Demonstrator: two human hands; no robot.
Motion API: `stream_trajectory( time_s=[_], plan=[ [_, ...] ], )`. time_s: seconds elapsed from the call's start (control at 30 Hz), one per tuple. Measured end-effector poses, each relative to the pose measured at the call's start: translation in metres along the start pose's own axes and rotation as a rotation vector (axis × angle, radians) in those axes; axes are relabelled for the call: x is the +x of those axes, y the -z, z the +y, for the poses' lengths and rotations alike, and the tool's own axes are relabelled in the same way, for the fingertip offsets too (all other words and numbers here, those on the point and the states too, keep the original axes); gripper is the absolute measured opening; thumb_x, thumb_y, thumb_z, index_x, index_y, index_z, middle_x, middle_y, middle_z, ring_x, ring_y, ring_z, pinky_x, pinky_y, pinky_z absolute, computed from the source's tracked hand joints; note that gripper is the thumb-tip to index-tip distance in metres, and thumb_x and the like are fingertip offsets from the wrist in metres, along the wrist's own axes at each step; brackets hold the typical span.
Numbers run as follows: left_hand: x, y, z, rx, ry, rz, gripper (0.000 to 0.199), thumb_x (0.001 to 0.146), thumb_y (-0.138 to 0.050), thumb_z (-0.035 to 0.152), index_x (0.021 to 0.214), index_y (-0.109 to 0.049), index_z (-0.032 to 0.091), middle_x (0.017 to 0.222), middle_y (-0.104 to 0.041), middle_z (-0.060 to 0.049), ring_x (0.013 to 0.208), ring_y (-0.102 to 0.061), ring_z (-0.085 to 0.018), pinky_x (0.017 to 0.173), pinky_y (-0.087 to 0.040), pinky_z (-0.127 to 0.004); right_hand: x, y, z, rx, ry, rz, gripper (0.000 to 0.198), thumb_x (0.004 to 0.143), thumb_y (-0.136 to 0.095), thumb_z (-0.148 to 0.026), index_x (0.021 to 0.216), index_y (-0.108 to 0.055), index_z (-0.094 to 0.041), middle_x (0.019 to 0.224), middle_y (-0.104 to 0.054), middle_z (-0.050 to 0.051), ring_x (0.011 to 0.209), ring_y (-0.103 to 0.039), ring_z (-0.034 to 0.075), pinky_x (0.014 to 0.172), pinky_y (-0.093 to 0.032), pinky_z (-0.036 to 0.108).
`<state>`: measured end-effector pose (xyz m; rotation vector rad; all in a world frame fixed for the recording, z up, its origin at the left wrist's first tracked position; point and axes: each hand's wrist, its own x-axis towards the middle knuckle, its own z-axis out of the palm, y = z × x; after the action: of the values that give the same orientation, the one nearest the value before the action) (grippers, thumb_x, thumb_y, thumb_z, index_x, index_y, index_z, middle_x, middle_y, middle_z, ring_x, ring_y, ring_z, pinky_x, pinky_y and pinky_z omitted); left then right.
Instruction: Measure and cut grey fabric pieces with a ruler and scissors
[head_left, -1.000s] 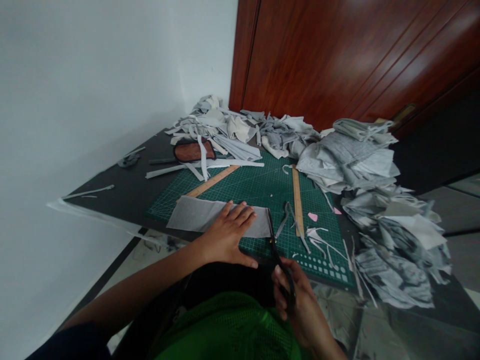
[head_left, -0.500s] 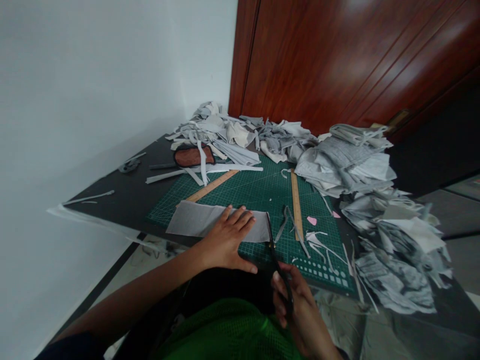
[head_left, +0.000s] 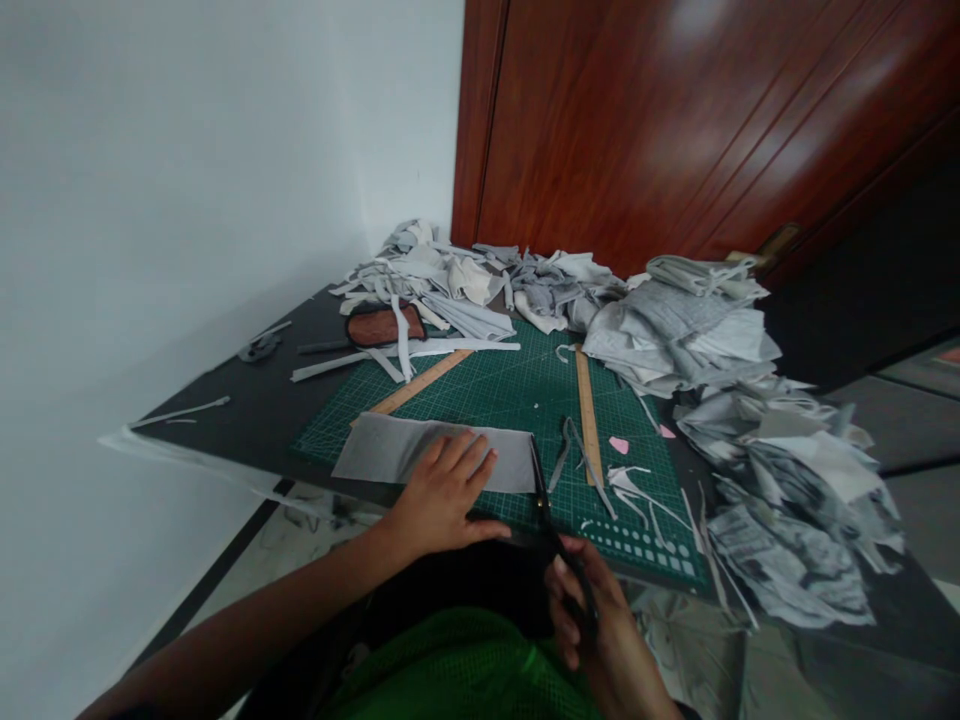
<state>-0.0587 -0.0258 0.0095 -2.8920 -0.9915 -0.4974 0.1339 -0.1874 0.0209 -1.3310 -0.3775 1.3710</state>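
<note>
A grey rectangular piece of cloth (head_left: 375,447) lies flat along the front edge of a green cutting mat (head_left: 517,385). My left hand (head_left: 448,495) rests on top of it, fingers stretched out and thumb apart, pressing the fabric down. In my right hand (head_left: 592,610) are black scissors (head_left: 544,507), gripped by their handles. Their blades reach to the right end of the cloth, pointing away from me. Thin grey fabric strips (head_left: 568,450) lie on the mat just right of the blades.
Two wooden rulers (head_left: 589,420) lie on the mat. Piles of grey fabric scraps (head_left: 679,325) line the back and right of the dark table (head_left: 225,385). A brown pad with a black border (head_left: 371,327) sits at the back left. Small pink scraps (head_left: 619,445) lie to the right.
The scissors and my right hand have shifted slightly at the cloth's right end. My left hand stays flat on the cloth. The whole view has tilted a little.
</note>
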Motion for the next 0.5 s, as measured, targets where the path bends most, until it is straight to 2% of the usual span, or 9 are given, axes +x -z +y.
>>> stream_trajectory(
  time_s=[0.1,0.23,0.33,0.4,0.5],
  plan=[
    [-0.004,0.003,0.008,0.023,0.126,-0.022,0.085,0.091,-0.044,0.084,0.133,-0.067,0.014,0.137,-0.064,-0.021,0.129,-0.056,-0.041,0.107,-0.043,-0.057,-0.004,0.009,-0.004,-0.003,-0.025,-0.027,0.052,0.075,-0.086,-0.058,0.106,-0.060,-0.026,0.068,-0.055,-0.009,0.043,-0.039,0.005,0.035,-0.027,0.013],
    [-0.002,0.006,0.017,0.041,0.146,-0.044,0.082,0.091,-0.049,0.081,0.130,-0.067,0.011,0.139,-0.060,-0.025,0.133,-0.052,-0.044,0.111,-0.041,-0.060,-0.010,0.018,-0.009,0.006,-0.003,0.027,0.052,0.074,-0.088,-0.058,0.104,-0.060,-0.025,0.067,-0.054,-0.009,0.042,-0.037,0.004,0.035,-0.027,0.013],
    [0.008,0.008,0.009,-0.031,0.026,-0.068,0.072,0.091,-0.055,0.077,0.121,-0.068,0.013,0.144,-0.057,-0.024,0.140,-0.046,-0.044,0.118,-0.034,-0.062,-0.014,0.027,-0.010,0.037,0.028,0.093,0.055,0.071,-0.089,-0.059,0.104,-0.060,-0.026,0.066,-0.053,-0.009,0.041,-0.038,0.005,0.034,-0.028,0.013],
    [0.019,0.011,-0.005,-0.137,-0.093,-0.084,0.056,0.093,-0.061,0.069,0.113,-0.069,0.018,0.148,-0.056,-0.019,0.144,-0.044,-0.039,0.122,-0.032,-0.057,-0.020,0.035,-0.008,0.032,0.055,0.113,0.056,0.070,-0.090,-0.059,0.105,-0.060,-0.027,0.065,-0.053,-0.009,0.040,-0.038,0.006,0.034,-0.029,0.014],
    [0.040,0.014,-0.032,-0.309,-0.269,-0.160,0.033,0.099,-0.062,0.053,0.105,-0.068,0.020,0.138,-0.064,-0.011,0.140,-0.052,-0.027,0.125,-0.032,-0.045,-0.035,0.048,-0.002,-0.018,0.054,0.084,0.056,0.070,-0.091,-0.058,0.108,-0.064,-0.027,0.065,-0.056,-0.007,0.039,-0.035,0.005,0.035,-0.027,0.015]
  ],
)
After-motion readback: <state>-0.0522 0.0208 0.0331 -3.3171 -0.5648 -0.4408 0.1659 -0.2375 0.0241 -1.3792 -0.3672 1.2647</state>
